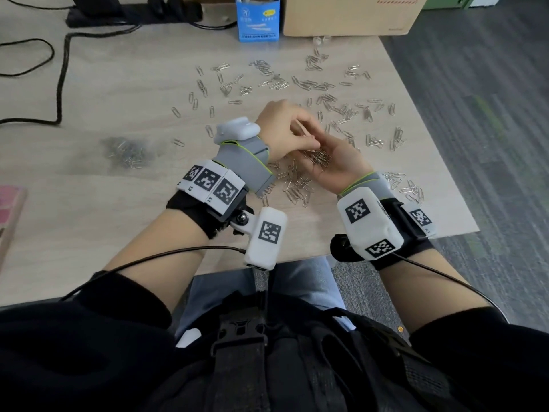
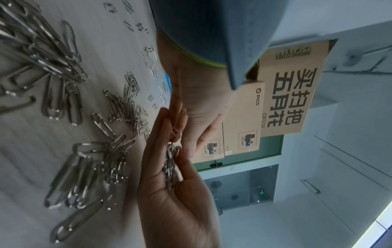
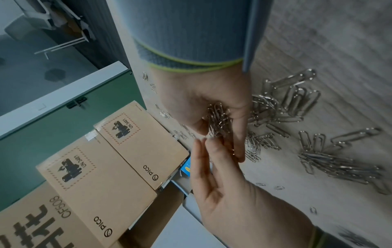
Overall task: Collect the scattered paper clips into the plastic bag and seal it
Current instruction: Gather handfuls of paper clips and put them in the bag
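Observation:
Silver paper clips (image 1: 315,84) lie scattered over the wooden table (image 1: 118,93), with a denser heap (image 1: 297,187) just below my hands. My right hand (image 1: 335,157) is palm up, its fingers cupped round a bunch of clips (image 1: 319,157); the right wrist view shows that bunch (image 3: 218,120) in the right hand (image 3: 201,97). My left hand (image 1: 300,133) hovers over that palm, and its straight fingers (image 3: 212,159) touch the bunch. The left wrist view shows the left hand (image 2: 191,94) above the right palm (image 2: 169,201). A clear plastic bag (image 1: 127,151) holding clips lies to the left.
A blue carton (image 1: 258,17) and a cardboard box (image 1: 347,13) stand at the table's far edge. Black cables (image 1: 59,72) run across the far left. The table's right edge (image 1: 430,120) slants towards me over grey carpet. A pink object (image 1: 9,209) sits at the left.

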